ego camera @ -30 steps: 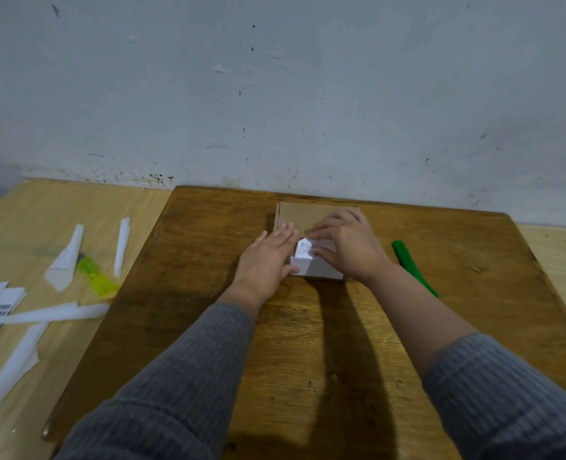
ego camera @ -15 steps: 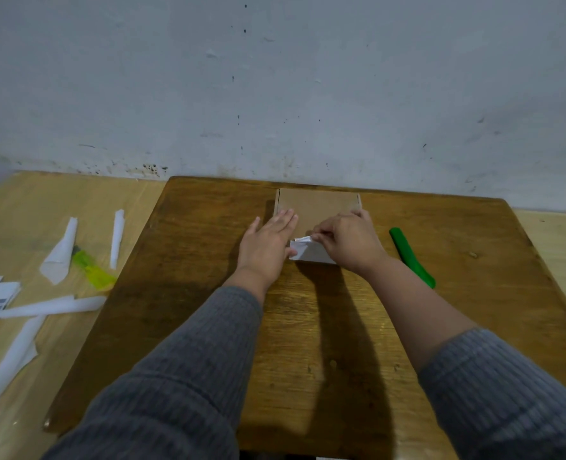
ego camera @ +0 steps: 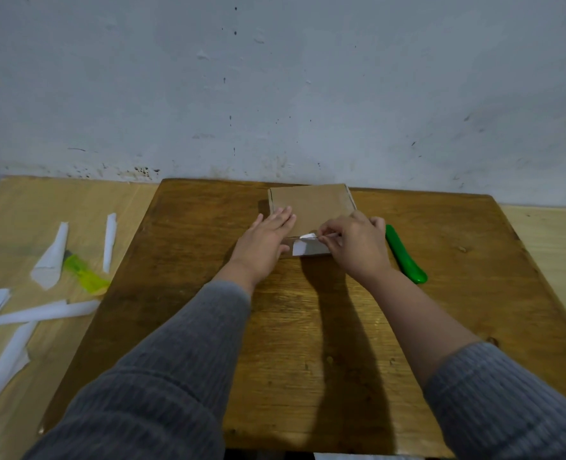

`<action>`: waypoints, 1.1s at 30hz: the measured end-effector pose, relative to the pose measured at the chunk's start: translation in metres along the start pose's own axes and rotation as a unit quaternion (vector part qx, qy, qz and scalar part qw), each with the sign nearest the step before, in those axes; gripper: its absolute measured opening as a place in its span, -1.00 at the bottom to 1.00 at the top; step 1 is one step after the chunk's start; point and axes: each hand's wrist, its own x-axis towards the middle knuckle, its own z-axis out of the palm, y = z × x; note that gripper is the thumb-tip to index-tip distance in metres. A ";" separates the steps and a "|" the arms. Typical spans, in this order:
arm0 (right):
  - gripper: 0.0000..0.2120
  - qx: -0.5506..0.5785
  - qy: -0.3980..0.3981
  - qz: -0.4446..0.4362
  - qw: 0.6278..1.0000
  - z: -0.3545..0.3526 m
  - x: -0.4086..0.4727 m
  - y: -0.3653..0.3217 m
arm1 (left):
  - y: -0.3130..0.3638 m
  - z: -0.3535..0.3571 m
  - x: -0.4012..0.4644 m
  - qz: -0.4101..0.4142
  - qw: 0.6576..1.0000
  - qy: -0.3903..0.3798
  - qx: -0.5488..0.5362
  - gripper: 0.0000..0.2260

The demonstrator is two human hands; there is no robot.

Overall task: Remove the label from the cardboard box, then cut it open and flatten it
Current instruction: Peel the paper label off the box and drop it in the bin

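Cardboard box [ego camera: 311, 207], flat and brown, is seen lying on a dark wooden table [ego camera: 308, 327] at its far edge, close to a scuffed grey wall [ego camera: 275, 78]. A white label [ego camera: 309, 247] is stuck to the box's near edge, and its upper corner is lifted and curled. That corner is pinched between the thumb and fingertips of the right hand [ego camera: 357, 247], which is closed on the paper. Just to the left of the pinch, the left hand [ego camera: 265, 244] is pressed flat and open on the box, holding nothing, apparently to keep it steady. Just to the right of the pinching hand, a green utility knife [ego camera: 406, 255] is laid on the table, untouched. Well to the left of the grip, on a paler table [ego camera: 16, 210], torn white paper strips [ego camera: 49, 254] and a yellow-green cutter [ego camera: 82, 273] are scattered. The peeling step is judged to be under way, with most of the label seemingly attached. The thin paper could be torn if it is pulled too sharply or steeply, so that scraps would be left glued down. The light box could also be dragged or lifted with the label if the flat hand's pressure is eased. How firmly the glue holds cannot be told.
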 end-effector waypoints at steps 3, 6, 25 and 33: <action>-0.89 -0.005 0.027 -0.007 1.000 0.004 0.001 -0.001 | -0.011 0.001 -0.004 0.007 0.999 0.044 -0.031 -0.52; -0.91 0.012 0.050 -0.008 0.999 0.005 0.007 0.001 | -0.016 0.004 0.000 0.001 0.996 0.050 -0.069 -0.58; -0.89 0.007 0.064 -0.118 0.991 0.030 0.006 -0.003 | -0.012 0.011 0.009 -0.048 0.995 0.074 -0.044 -0.62; -0.86 0.133 0.033 0.009 0.990 0.030 0.010 -0.009 | -0.004 0.008 0.008 -0.066 0.995 0.066 -0.042 -0.60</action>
